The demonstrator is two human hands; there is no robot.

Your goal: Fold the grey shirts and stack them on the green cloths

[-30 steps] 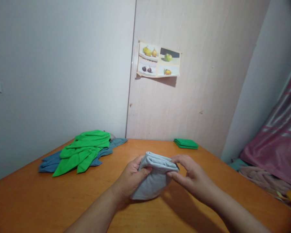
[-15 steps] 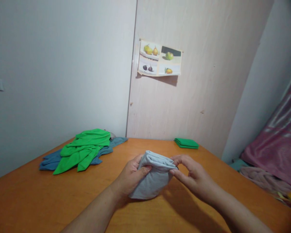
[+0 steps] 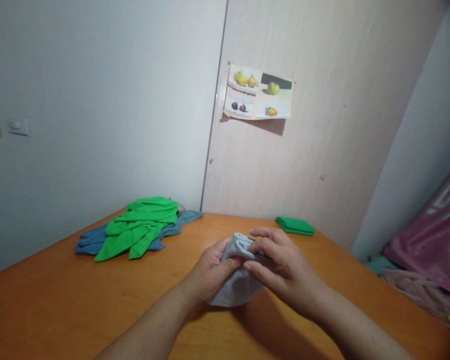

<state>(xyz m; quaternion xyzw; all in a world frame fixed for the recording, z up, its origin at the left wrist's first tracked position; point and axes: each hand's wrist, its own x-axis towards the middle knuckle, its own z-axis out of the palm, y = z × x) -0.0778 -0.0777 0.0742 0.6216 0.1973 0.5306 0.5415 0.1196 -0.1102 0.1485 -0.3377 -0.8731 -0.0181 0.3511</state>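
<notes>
A folded light blue-grey cloth [image 3: 234, 290] is held up just above the near middle of the wooden table [image 3: 142, 300]. Whether it is a garment cannot be made out. My left hand [image 3: 212, 270] grips its left side, thumb across the front and fingers behind. At the cloth's upper right, my right hand [image 3: 285, 270] has its thumb in front and its index finger at the top fold, with the other fingers partly raised. That hand covers the cloth's right side. The rolled top edge bunches between the two hands.
On the table's left lies a loose heap: a bright green cloth [image 3: 142, 225] over blue cloth [image 3: 92, 242]. A neatly folded green cloth [image 3: 294, 225] sits at the far right corner. Behind stands a wall with a fruit picture sheet [image 3: 258, 92]. Pink fabric [image 3: 431, 245] hangs at right.
My right hand has moved left over the cloth's top, from its right corner toward my left thumb. The top fold is now more bunched. The view has shifted slightly left.
</notes>
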